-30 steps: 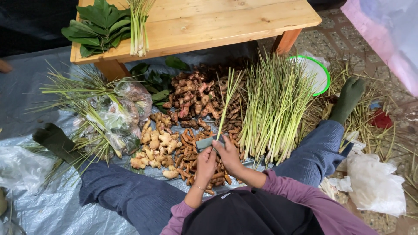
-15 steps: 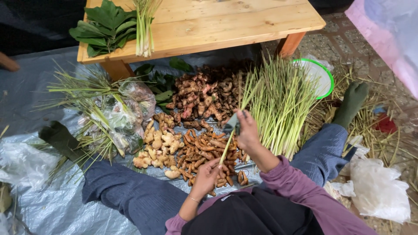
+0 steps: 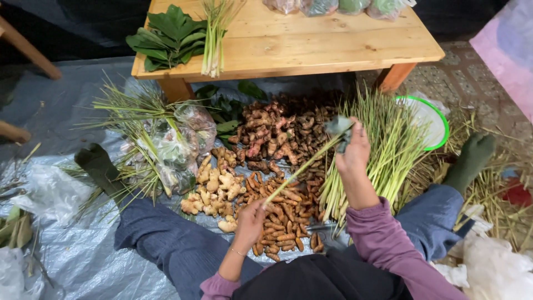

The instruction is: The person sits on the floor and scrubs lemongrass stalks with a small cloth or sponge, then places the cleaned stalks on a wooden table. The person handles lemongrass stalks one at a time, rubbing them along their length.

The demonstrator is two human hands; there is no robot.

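Change: the right hand [image 3: 354,149] has been raised and carried far-right since a second ago, when both hands were close together low over the roots; the left hand [image 3: 251,219] has been kept low. The stalk [image 3: 302,171] is now stretched out slantwise between them.
Meaning: the stalk is judged to have been lifted clear of the pile and drawn out to its full length, so handling of this single stalk is under way, not finished.
Tarp [image 3: 66,261]: spread grey over the ground, all produce laid on it.
Table [image 3: 311,44]: at the far side, leaves [image 3: 169,36] at its left end.
Lemongrass pile [image 3: 383,150]: just right of the raised hand, behind it.
Roots [image 3: 277,216]: heaped orange beneath the stalk, paler ginger [image 3: 214,189] to their left.
Right hand: closed around the stalk's upper, leafy end, held above the roots.
Left hand: fingers pinched on the stalk's lower end, near the body.
Stalk: gripped at both ends, off the ground, touching nothing else.
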